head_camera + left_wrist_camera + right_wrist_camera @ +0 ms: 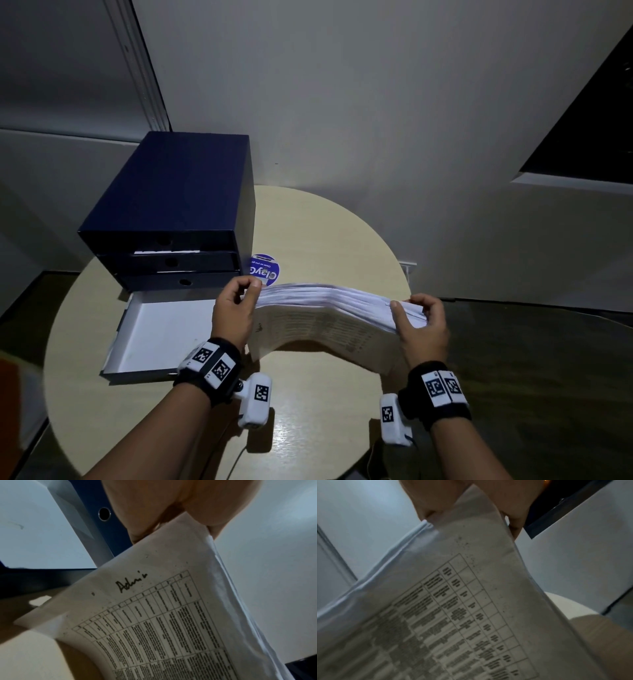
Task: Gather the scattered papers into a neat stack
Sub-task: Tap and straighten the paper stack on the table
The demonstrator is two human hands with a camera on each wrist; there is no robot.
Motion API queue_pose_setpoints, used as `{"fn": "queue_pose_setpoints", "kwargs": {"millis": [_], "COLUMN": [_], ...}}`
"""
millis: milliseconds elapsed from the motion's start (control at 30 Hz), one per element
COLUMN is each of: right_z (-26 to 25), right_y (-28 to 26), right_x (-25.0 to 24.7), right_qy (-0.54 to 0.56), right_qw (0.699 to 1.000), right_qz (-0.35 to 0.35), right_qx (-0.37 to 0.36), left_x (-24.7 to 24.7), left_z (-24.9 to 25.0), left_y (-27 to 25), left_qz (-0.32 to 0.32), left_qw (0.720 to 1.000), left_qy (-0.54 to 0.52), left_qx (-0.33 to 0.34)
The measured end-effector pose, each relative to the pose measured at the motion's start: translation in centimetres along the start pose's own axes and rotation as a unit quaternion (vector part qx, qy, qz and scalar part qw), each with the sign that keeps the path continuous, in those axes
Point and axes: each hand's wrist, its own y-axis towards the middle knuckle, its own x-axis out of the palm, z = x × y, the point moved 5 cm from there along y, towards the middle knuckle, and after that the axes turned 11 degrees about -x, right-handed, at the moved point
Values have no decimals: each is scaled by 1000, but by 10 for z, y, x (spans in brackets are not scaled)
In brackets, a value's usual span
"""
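A thick stack of white printed papers (pixel 325 315) stands on its long lower edge on the round table, bowed toward me, top edges fanned. My left hand (pixel 236 305) pinches the stack's left upper end and my right hand (pixel 419 322) pinches its right upper end. The left wrist view looks up the stack of papers (pixel 154 615), a table printed on the front sheet under a handwritten word, and my left hand (pixel 171 507) grips the top. From the right wrist, the papers (pixel 453 601) rise to my right hand (pixel 471 500).
The beige round table (pixel 325 404) carries a dark blue drawer unit (pixel 171 205) at the back left, its bottom drawer (pixel 161 335) pulled out, white inside. A blue round sticker (pixel 265 269) lies behind the stack. Walls stand close behind.
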Motion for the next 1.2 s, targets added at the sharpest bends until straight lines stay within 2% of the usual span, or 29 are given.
{"fn": "queue_pose_setpoints", "kwargs": {"millis": [67, 133, 233, 300, 333, 400, 467, 533, 600, 700, 767, 867, 967, 1033, 1133, 1200], "right_z": [3, 7, 27, 48, 55, 54, 39, 23, 12, 24, 34, 21, 8, 11, 29, 28], "right_y": [1, 1, -6, -16, -20, -20, -13, -9, -13, -34, -49, -41, -23, -21, -31, -33], "right_x": [-3, -7, -15, -17, -18, -17, -11, -5, -1, 5, 11, 13, 4, 3, 11, 13], "right_qy": [44, 109, 133, 66, 28, -6, -33, -27, 25, 121, 127, 28, -13, -33, -8, 18], "right_qw": [999, 994, 982, 965, 957, 962, 974, 982, 985, 965, 953, 969, 989, 992, 990, 992], "right_qz": [15, -4, -138, -252, -286, -264, -211, -179, -159, -161, -183, -215, -143, -117, -129, -113], "right_qx": [8, 5, 1, 35, 46, 69, 69, 49, 65, 168, 204, 117, 28, 28, 64, 46], "left_x": [1, 1, -6, -10, -12, -9, -6, -4, -7, -10, -4, 6, -1, -8, -7, -8], "left_z": [3, 7, -3, -16, -22, -31, -35, -36, -37, -29, -24, -15, -7, -8, -19, -23], "left_y": [-2, -6, -10, -14, -17, -17, -6, 1, 3, -15, -29, -31, -23, -22, -27, -29], "left_qz": [-12, -67, -198, -262, -267, -215, -119, -65, -47, -62, -91, -106, -82, -76, -85, -81], "left_qw": [999, 994, 977, 964, 962, 971, 985, 992, 994, 993, 991, 993, 996, 997, 996, 996], "left_qy": [-36, -81, -58, 3, 42, 105, 119, 80, 23, -17, -22, -13, -10, -17, 29, 38], "left_qx": [1, 14, 62, 51, 36, -5, -40, -76, -99, -99, -96, -59, -26, -14, -14, -12]}}
